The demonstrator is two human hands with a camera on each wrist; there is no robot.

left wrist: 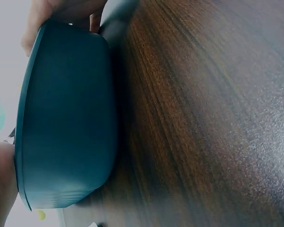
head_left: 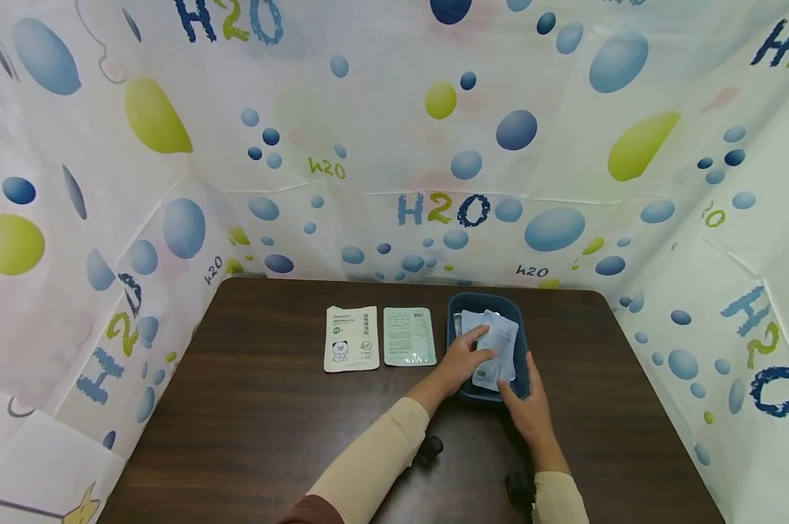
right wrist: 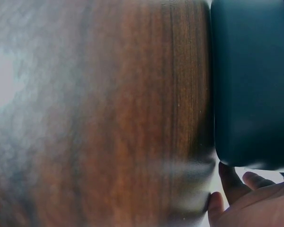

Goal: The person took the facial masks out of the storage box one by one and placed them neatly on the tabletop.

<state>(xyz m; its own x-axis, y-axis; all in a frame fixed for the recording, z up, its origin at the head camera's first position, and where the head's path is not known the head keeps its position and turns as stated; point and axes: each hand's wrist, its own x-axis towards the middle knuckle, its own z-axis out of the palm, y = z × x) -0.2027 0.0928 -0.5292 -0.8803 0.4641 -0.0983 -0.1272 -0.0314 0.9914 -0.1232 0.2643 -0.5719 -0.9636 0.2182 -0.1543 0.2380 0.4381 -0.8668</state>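
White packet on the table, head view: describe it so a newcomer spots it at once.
On the dark table, find the blue bin, then look left to two flat packets lying side by side. The white packet is the one farther from the bin. Unlike the pale green packet beside it, it shows a cartoon bear.

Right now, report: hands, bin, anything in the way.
Left hand on pale packets in blue bin, grip unclear. Right hand holds bin's near right corner. Bin upright on table. White pouch, green pouch left of it, not blocking.
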